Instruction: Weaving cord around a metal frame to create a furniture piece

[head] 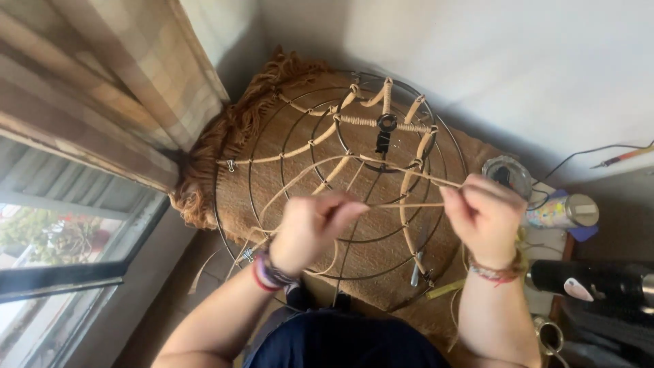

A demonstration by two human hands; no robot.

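Pinching cane strip (402, 204) between both hands' fingers (344, 210), above wire frame (272, 146)

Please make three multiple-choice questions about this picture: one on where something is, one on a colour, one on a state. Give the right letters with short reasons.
1. Where is the round dark wire frame with spokes partly wrapped in tan cane?
A. on the brown fringed woven mat
B. hanging from the ceiling
C. inside a box

2. What colour is the thin strip stretched between the hands?
A. blue
B. tan
C. green

3. How do the left hand and right hand hold the strip?
A. both lie open and flat
B. both pinch it
C. only one touches it

Answers: 1 A, the mat lies under the frame. 2 B, it matches the cane wrapping. 3 B, fingers of each hand close on one end.
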